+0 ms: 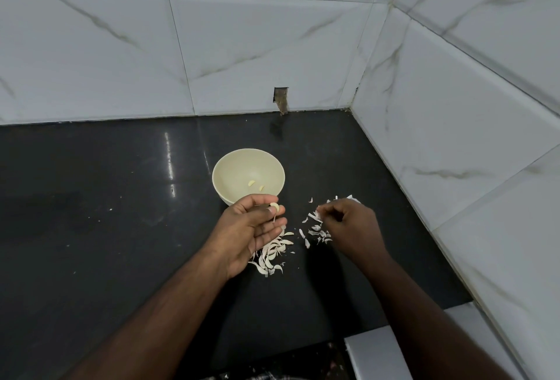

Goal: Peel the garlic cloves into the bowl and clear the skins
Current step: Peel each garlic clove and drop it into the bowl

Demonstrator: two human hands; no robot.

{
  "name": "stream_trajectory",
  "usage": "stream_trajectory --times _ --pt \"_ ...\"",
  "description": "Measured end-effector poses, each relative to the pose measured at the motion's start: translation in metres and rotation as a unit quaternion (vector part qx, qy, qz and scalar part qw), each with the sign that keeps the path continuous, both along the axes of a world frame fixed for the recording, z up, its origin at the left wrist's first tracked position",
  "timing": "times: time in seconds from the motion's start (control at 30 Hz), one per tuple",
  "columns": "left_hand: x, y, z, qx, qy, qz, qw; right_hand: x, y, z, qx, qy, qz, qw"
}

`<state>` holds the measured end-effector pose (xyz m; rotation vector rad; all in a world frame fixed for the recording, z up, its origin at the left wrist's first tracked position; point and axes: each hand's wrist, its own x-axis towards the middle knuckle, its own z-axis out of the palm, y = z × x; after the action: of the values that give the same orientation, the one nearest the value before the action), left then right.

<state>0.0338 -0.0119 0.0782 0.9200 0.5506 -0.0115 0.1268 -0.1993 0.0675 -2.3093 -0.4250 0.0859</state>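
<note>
Black polished countertop holds a cream bowl with two peeled cloves. Left hand pinches a peeled garlic clove just beside the rim — it could drop short. Right hand is pinched on a skin scrap above scattered skins.
</note>
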Motion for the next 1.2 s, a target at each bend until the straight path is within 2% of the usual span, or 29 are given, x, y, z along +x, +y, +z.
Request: stream_trajectory --times 0.17,0.27,0.4,0.47,0.6,0.93,1.07,1.2 --pt "0.000 0.000 -0.001 0.027 -0.009 -0.016 0.999 0.002 -0.001 0.008 -0.026 -0.043 -0.025 0.998" --pt "0.000 -0.002 -0.001 0.035 -0.013 -0.008 0.999 -0.005 0.005 0.014 0.034 -0.038 -0.018 0.999" --pt "0.001 -0.003 -0.001 0.027 -0.017 0.005 0.999 -0.024 0.027 0.025 0.165 0.095 0.055 0.980" --pt "0.001 -0.003 0.001 0.026 -0.018 0.006 0.999 -0.032 0.037 0.028 0.184 0.122 0.082 0.972" --pt "-0.001 -0.003 0.003 0.019 -0.022 -0.003 1.000 -0.032 0.044 0.024 0.161 0.062 0.034 0.984" --pt "-0.001 -0.005 0.000 0.040 -0.041 0.015 0.998 -0.034 0.050 0.019 0.084 0.047 0.030 0.995" --pt "-0.002 -0.005 -0.001 0.041 -0.038 0.010 0.998 -0.033 0.049 0.020 0.125 0.111 0.032 0.985" --pt "-0.003 -0.003 -0.002 0.027 -0.039 -0.001 0.999 -0.033 0.047 0.027 0.200 0.210 0.040 0.956"
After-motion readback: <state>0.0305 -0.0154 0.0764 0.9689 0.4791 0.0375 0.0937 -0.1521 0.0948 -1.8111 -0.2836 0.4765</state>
